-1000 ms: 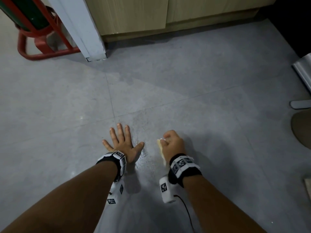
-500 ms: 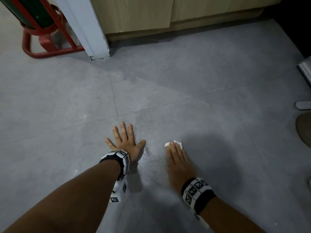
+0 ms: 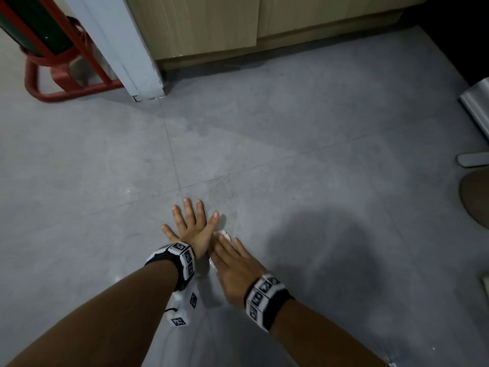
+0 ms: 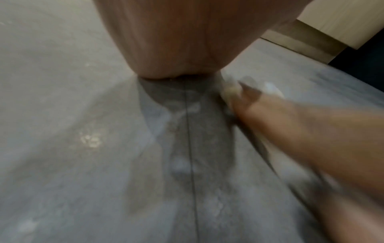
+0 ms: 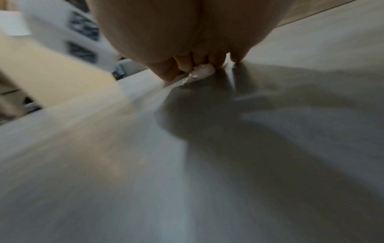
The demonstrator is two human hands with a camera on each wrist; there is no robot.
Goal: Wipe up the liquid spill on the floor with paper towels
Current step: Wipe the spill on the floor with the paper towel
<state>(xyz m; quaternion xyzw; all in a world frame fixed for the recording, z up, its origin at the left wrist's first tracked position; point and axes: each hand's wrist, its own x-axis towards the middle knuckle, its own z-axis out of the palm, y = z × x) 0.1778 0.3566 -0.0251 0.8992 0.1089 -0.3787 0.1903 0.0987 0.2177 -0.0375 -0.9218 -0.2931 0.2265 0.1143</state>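
Grey floor, tiled, and both hands are down on it, side by side, near the person. Left hand lies flat, fingers spread and straight, propping. Right hand lies flat too, fingers together and straight, pressing a small white wad, the towel. From the right wrist view the towel peeks out under the fingertips, on the far side of the palm. Wet sheen, the spill, shows on the floor between the wrists and nearer than the left palm. So the liquid lies near and left of the towel; my read, the right hand does the work, dragging back toward the body. Left thumb sits just beside the towel, tight quarters there.
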